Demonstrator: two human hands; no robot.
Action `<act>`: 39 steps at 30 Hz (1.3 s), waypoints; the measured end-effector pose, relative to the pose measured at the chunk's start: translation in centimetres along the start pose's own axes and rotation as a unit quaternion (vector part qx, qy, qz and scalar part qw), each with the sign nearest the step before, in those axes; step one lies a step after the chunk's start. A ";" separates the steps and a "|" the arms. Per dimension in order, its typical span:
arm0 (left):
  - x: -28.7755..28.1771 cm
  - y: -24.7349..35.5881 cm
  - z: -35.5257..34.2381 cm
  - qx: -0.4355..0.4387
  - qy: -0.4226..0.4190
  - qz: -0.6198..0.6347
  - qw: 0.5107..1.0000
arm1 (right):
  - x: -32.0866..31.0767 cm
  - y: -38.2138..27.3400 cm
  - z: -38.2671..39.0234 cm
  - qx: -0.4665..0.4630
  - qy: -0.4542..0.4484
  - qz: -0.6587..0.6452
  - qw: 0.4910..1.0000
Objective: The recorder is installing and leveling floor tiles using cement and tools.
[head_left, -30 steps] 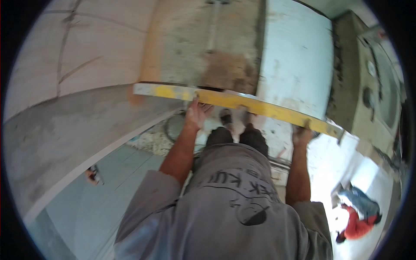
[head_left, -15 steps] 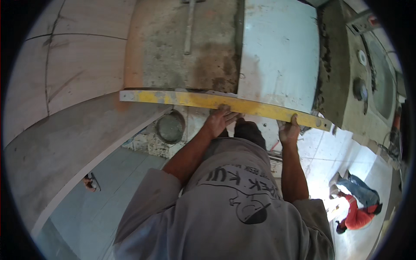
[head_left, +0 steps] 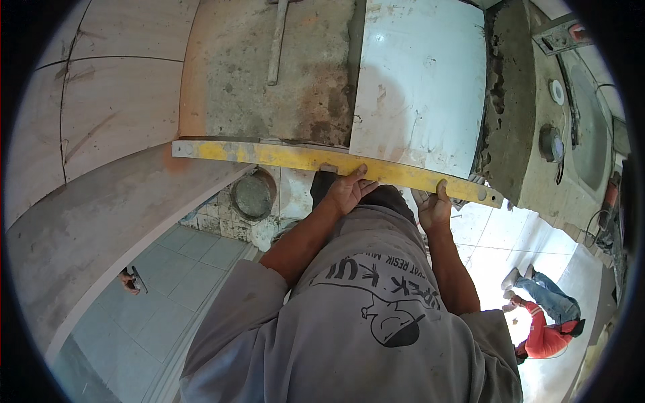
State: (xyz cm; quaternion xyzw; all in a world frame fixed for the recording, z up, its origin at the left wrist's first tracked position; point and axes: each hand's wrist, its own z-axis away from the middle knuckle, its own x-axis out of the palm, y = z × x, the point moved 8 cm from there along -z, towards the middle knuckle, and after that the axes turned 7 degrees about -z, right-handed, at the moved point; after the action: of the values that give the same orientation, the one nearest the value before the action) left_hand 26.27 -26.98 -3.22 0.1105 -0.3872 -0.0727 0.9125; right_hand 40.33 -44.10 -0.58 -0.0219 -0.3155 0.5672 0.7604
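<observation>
A long, worn yellow spirit level (head_left: 275,155) lies along the front edge of a counter, spanning a rough concrete bed (head_left: 269,80) and a white tile (head_left: 420,84). My left hand (head_left: 347,191) grips the level near its middle, thumb on its face, other fingers curled at its lower edge. Closer to the right end, my right hand (head_left: 433,206) holds it too, thumb up on the face and fingertips partly hidden beneath. The tile is smudged with dirt, and its front edge meets the level.
A hammer-like tool (head_left: 277,47) lies on the concrete. Below stands a round bucket (head_left: 254,195) of grey material. A white roll (head_left: 556,92) and a round dark-rimmed object (head_left: 552,144) sit by the basin (head_left: 591,127). A person in red (head_left: 547,336) is at lower right.
My left hand's thumb has come up onto the level's face, where its fingers were at the lower edge before. My right hand keeps its hold. The view has shifted slightly.
</observation>
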 end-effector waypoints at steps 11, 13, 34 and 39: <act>0.6 -1.3 -0.9 0.013 0.025 0.064 0.998 | -0.5 -1.7 0.5 -0.023 0.012 0.082 0.996; 1.0 -1.1 -0.7 0.027 0.038 0.067 0.997 | -0.8 -0.8 0.8 0.043 -0.004 0.071 0.997; 2.0 -1.8 -2.4 0.246 0.158 0.150 0.944 | -1.3 -1.5 1.0 0.183 -0.106 0.169 0.963; 0.7 -2.4 -3.3 0.238 0.204 0.127 0.941 | -2.0 -2.1 0.8 0.186 -0.119 0.184 0.958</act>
State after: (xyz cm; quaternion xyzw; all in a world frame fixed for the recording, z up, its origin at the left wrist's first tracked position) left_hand 29.05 -28.95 -5.57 0.2873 -0.2098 0.1620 0.9204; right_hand 41.41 -46.89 -0.02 0.1304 -0.2832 0.7446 0.5903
